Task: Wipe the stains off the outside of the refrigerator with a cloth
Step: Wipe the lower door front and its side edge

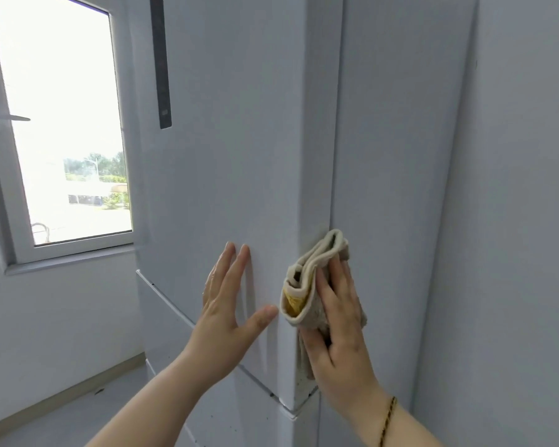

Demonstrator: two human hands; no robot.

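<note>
Right hand [339, 321], wearing a bracelet [388, 417] at the wrist, is pressing a folded beige cloth [307, 269] against the fridge [223, 156] at its vertical corner edge. The fingers are lying flat and nearly straight over the fabric, not curling round it. Left hand [229, 304] is resting flat on the fridge door just beside that corner, fingers straight, thumb spread, holding nothing. A dark strip [162, 59] is running down the upper door; a window [62, 124] is showing beyond the fridge.
</note>
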